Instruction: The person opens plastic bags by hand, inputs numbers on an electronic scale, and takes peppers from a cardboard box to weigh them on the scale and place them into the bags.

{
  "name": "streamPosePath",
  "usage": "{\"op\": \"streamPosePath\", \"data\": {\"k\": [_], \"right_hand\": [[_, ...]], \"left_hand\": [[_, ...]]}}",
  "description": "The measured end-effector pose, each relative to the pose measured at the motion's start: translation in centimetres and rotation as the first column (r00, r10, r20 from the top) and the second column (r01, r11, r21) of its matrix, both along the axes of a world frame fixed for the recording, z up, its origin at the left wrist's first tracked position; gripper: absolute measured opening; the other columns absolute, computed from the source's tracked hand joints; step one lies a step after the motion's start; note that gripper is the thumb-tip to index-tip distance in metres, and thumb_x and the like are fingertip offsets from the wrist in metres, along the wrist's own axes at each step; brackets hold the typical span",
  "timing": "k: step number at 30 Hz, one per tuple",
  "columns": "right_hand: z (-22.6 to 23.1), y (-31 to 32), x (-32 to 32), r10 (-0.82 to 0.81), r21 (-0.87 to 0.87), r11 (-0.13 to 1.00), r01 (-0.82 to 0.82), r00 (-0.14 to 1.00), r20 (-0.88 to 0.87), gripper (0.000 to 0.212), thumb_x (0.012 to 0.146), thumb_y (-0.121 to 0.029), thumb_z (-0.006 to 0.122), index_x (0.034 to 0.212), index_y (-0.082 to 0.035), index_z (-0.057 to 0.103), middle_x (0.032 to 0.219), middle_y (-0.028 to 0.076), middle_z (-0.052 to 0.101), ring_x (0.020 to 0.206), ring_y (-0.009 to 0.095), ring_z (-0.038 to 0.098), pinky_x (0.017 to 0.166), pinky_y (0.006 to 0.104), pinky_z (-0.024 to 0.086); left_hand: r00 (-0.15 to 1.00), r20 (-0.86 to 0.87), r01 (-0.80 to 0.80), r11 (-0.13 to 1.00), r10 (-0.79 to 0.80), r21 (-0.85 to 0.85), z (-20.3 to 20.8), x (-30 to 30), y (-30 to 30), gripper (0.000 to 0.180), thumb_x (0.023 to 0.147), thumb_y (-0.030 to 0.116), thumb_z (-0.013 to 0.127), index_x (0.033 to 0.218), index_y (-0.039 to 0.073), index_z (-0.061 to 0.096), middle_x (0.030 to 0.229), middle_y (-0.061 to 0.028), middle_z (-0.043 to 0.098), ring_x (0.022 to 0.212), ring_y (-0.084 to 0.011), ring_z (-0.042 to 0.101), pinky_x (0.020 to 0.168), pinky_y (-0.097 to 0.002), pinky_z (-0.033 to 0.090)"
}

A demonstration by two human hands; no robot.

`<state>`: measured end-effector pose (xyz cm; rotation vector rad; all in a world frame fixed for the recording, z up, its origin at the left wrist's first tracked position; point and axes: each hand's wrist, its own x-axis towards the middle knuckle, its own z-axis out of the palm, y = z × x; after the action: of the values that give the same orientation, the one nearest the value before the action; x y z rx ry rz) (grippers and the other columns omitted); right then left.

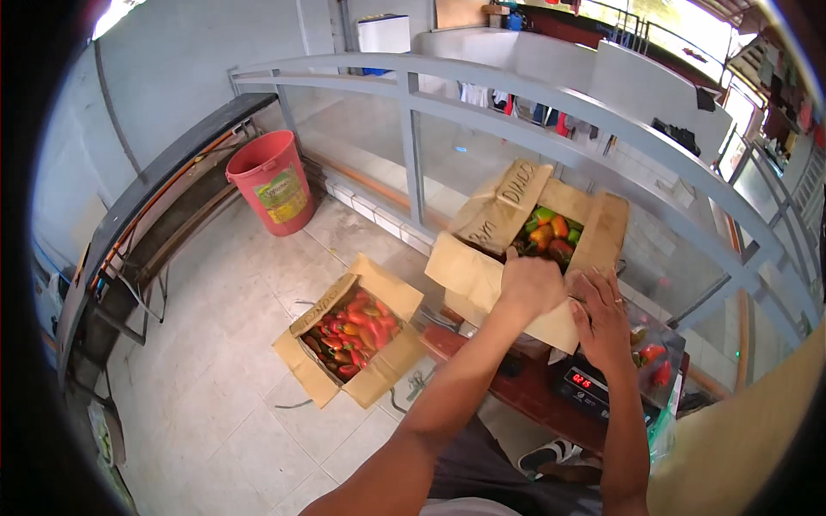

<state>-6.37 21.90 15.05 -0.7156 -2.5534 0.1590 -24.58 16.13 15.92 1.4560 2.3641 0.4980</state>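
An open cardboard box [469, 267] with its flaps folded out stands at the right on a dark red bench [516, 391]. Green, orange and red peppers [551, 230] fill it. My left hand [532, 284] reaches over its near side, fist curled and fingertips hidden at the peppers; what it grips does not show. My right hand [600, 310] rests on the box's near right flap, fingers stretched and spread. Just below that hand sits a black digital scale [587, 389] with a lit red display. Beside it, several red peppers [651, 353] lie in clear plastic.
Another open cardboard box [391, 378], holding mostly red peppers [357, 331], sits on the tiled floor to the left. Farther back stands a red bucket [280, 206]. A grey metal railing [411, 146] curves behind the boxes. A long dark bench [163, 163] runs along the left wall.
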Motion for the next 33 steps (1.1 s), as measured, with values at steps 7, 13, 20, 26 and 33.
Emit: {"op": "streamPosePath", "data": {"k": [7,13,20,26,33], "right_hand": [[-0.2,0.0,0.2,0.043,-0.004,0.999,-0.043,0.999,-0.028,0.048,0.102,-0.037,0.057,0.141,-0.011,0.058,0.154,0.013,0.048,0.149,0.044,0.035,0.113,0.0575,0.036],[-0.5,-0.1,0.3,0.031,-0.002,1.000,-0.031,0.999,-0.040,0.047,0.102,-0.037,0.057,0.141,-0.012,0.058,0.154,0.012,0.049,0.149,0.044,0.035,0.112,0.0579,0.036],[-0.8,0.7,0.4,0.058,0.028,0.998,-0.056,0.994,-0.093,0.047,0.102,-0.036,0.058,0.140,-0.009,0.058,0.152,0.014,0.050,0.147,0.045,0.038,0.112,0.0575,0.038],[0.0,4.2,-0.3,-0.006,-0.109,0.994,-0.007,0.993,-0.116,0.054,0.096,-0.039,0.067,0.140,-0.010,0.059,0.153,0.015,0.050,0.142,0.047,0.043,0.111,0.0577,0.040],[1.4,5.4,-5.0,0.063,0.324,0.942,-0.088,0.994,0.088,0.052,0.090,-0.042,0.072,0.135,-0.016,0.065,0.154,0.016,0.048,0.139,0.042,0.047,0.109,0.0634,0.037]], "left_hand": [[0.884,-0.432,0.120,0.806,0.179,0.580,-2.8,1.8,-2.0,0.049,0.099,0.049,0.055,0.070,0.014,0.072,0.064,-0.0082,0.068,0.068,-0.0251,0.069,0.081,-0.0413,0.045],[0.888,-0.430,0.114,0.829,0.162,0.548,-2.7,2.0,-2.0,0.051,0.099,0.050,0.055,0.068,0.014,0.073,0.064,-0.0086,0.069,0.068,-0.0249,0.070,0.077,-0.0419,0.045],[0.940,-0.336,0.066,0.943,0.050,0.325,-1.5,-0.5,-0.1,0.050,0.100,0.051,0.052,0.087,0.009,0.076,0.084,-0.0151,0.075,0.086,-0.0312,0.074,0.081,-0.0491,0.052],[0.966,-0.245,0.002,0.944,0.084,0.329,1.1,-12.6,-0.1,0.050,0.100,0.050,0.057,0.128,0.011,0.070,0.134,-0.0190,0.065,0.117,-0.0412,0.065,0.104,-0.0456,0.051],[0.983,-0.021,-0.163,0.928,0.181,0.335,1.5,-19.5,-0.4,0.054,0.093,0.047,0.069,0.124,0.004,0.072,0.120,-0.0186,0.073,0.115,-0.0371,0.068,0.101,-0.0424,0.052]]}}
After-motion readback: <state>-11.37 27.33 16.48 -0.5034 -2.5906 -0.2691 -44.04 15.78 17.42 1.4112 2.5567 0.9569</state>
